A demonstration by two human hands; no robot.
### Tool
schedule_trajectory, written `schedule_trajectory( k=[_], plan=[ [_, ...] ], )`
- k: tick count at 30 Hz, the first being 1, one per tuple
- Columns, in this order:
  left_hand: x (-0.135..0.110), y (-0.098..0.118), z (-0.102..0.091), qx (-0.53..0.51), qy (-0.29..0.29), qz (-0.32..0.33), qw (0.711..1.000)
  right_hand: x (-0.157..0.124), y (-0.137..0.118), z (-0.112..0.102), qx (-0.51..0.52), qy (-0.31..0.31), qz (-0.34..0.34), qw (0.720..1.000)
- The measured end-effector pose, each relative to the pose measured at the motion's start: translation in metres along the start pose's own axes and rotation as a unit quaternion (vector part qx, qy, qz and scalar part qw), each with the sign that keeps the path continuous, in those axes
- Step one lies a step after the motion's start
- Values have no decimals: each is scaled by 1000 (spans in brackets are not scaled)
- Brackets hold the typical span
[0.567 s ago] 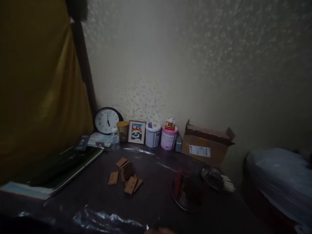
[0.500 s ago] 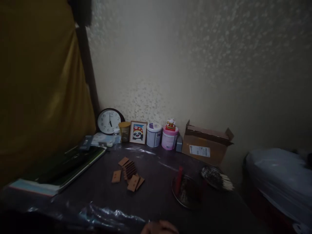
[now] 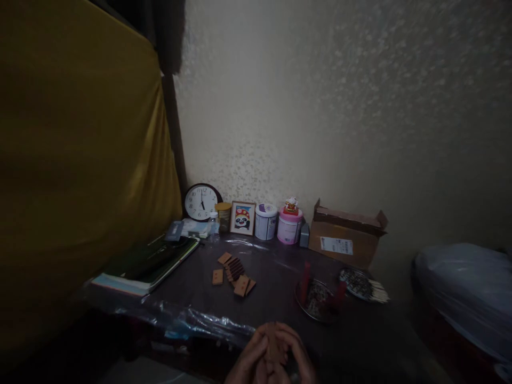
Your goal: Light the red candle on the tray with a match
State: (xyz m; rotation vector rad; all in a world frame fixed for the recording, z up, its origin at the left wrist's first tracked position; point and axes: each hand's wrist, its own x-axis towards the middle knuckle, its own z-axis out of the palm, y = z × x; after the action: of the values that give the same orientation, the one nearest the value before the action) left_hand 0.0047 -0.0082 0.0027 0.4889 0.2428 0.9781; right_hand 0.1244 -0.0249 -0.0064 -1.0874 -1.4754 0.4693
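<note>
Both my hands are together at the bottom edge of the view, in front of a dark table (image 3: 272,298). My left hand (image 3: 250,360) and my right hand (image 3: 298,357) are closed around a small brown wooden piece (image 3: 275,344) held between them. Several more flat brown wooden pieces (image 3: 234,272) lie spread on the table beyond my hands. A round dish (image 3: 316,301) with red candle stubs stands to the right of them.
Along the wall stand a clock (image 3: 201,202), a panda picture (image 3: 242,217), a white tin (image 3: 266,221), a pink tin (image 3: 290,226) and a cardboard box (image 3: 347,234). Books (image 3: 148,261) lie at left, crumpled plastic film (image 3: 200,322) at the table's front edge, a yellow curtain (image 3: 80,160) at left.
The view has pulled back and turned left. My hands have risen into view at the bottom, joined around a wooden piece; before, only a fingertip showed.
</note>
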Motion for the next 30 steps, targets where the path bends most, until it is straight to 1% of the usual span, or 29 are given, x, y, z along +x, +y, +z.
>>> schedule_trajectory(
  k=[4,7,10,13,14,16,18,19,22,25,27,30],
  plan=[
    [-3,0,7,-12,8,-2,1000,1,5,0,12,-7,9,1000],
    [-3,1,8,-24,17,-7,1000,1,5,1,25,-11,32,999],
    [-2,2,6,-39,14,-19,999,2,1,0,32,-21,69,997],
    [-2,1,6,-42,7,-17,999,3,-6,-3,48,-65,116,990],
    [-2,1,6,-42,6,-13,999,3,-9,-3,57,-67,132,987],
    [-2,1,8,-46,7,-7,999,2,-13,-1,81,-43,150,984],
    [-2,0,9,-51,12,-5,999,2,-17,3,110,-9,153,982],
    [-2,0,9,-52,16,-4,999,1,-18,5,124,-2,154,980],
    [0,-2,6,-52,26,-4,998,0,-19,10,149,6,160,976],
    [0,-4,3,-57,25,-2,998,0,-18,10,151,9,157,976],
    [-1,-4,3,-60,19,-1,998,1,-17,8,151,3,156,976],
    [-3,-3,4,-58,20,-1,998,3,-17,2,143,-42,162,976]
  ],
)
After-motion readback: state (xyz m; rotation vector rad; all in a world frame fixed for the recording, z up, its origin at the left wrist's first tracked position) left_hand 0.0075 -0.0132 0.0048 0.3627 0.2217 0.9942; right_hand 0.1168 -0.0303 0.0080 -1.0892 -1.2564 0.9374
